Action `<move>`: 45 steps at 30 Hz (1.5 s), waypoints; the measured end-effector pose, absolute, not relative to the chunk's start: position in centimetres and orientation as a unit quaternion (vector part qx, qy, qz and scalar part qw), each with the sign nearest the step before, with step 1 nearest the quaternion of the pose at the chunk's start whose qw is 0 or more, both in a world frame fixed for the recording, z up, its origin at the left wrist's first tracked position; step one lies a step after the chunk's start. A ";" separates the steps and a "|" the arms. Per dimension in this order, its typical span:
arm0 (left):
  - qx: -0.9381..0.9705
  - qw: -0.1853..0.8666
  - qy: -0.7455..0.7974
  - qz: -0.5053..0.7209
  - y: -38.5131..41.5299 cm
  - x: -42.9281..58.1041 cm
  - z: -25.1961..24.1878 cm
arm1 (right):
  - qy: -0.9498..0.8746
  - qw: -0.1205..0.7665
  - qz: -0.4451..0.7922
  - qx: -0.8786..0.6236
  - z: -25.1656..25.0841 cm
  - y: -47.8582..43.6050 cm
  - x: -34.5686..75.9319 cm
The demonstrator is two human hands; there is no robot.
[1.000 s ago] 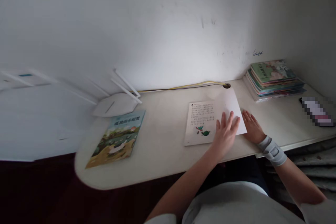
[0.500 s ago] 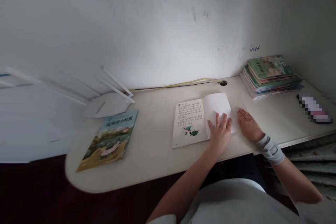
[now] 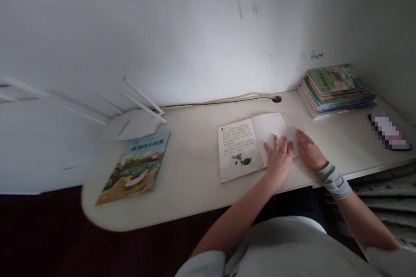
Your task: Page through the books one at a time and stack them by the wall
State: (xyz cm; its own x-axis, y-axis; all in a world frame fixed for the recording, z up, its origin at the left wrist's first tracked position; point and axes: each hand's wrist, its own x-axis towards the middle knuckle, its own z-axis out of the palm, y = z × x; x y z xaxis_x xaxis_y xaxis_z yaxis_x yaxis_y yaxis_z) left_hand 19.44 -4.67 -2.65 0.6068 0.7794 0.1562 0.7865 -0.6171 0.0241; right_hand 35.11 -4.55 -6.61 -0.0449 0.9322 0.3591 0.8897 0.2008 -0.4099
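An open book (image 3: 236, 149) lies on the white desk (image 3: 191, 173), with printed text and a small picture of a green leaf on its left page. Its right page is blank white. My left hand (image 3: 277, 158) rests flat on that blank page, fingers spread. Just to the right, my right hand (image 3: 310, 151) lies flat by the book's right edge, fingers stretched out and close together; a thin, pale sheet seems to lie beneath its fingertips. A grey wrist brace (image 3: 334, 180) wraps my right wrist.
A picture book (image 3: 134, 169) with a blue and yellow cover lies at the left, before a white router (image 3: 133, 124) with antennas. Back right stands a stack of books (image 3: 338, 91), near a phone (image 3: 390, 132). Cables (image 3: 224, 98) run along the wall into a desk hole.
The open book has shifted slightly right and turned a little under my left hand, which moved right with it. My right hand stays nearly in place. The camera view has tilted slightly.
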 end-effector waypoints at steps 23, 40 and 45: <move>-0.947 0.039 -0.315 -0.044 -5.8 18.1 -1.9 | -0.695 0.315 0.040 -0.645 -6.5 -4.5 34.9; -0.962 -0.007 -0.272 -0.032 -5.4 17.2 -0.9 | -0.702 0.257 0.031 -0.663 -6.0 -4.6 34.7; -0.966 -0.013 -0.256 -0.043 -5.2 17.4 -1.6 | -0.708 0.260 0.045 -0.655 -6.0 -4.7 34.8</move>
